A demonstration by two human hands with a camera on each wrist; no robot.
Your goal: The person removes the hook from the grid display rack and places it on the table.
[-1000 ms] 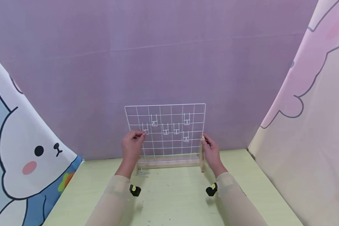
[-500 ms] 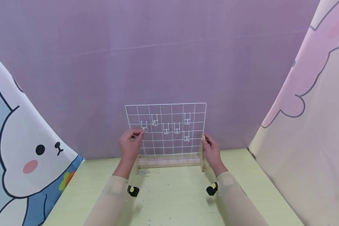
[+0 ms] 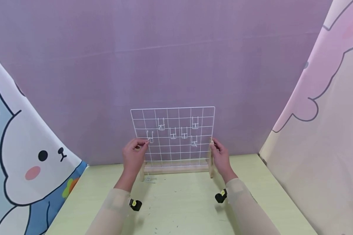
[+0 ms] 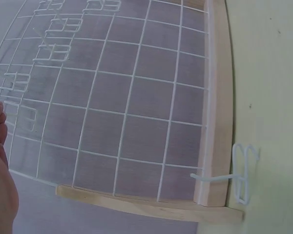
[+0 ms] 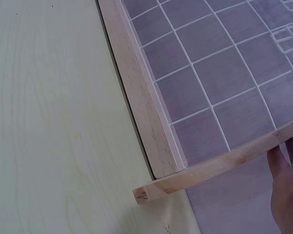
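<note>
A white wire grid panel (image 3: 172, 108) stands upright in a wooden stand (image 3: 176, 170) in the head view. My left hand (image 3: 133, 157) pinches a white wire hook (image 3: 151, 138) between thumb and forefinger at the panel's left side, the hook's two prongs pointing up against the mesh. On the other side, my right hand (image 3: 221, 158) grips the stand's right wooden post (image 5: 244, 152) near its top. Several similar hooks, one of them a hook (image 3: 195, 124) at upper right, hang on the grid. In the left wrist view only part of the left hand (image 4: 0, 170) shows.
One loose wire hook (image 4: 241, 176) lies by the stand's left foot on the pale wooden table (image 3: 176, 202). Behind the table hangs a purple cloth (image 3: 176, 65). Cartoon-printed cloths flank both sides, with a rabbit (image 3: 32, 153) on the left one.
My left hand first lifted the pinched hook a little off its earlier spot, then lowered it, drifting slightly left. The right hand keeps its hold on the post.
</note>
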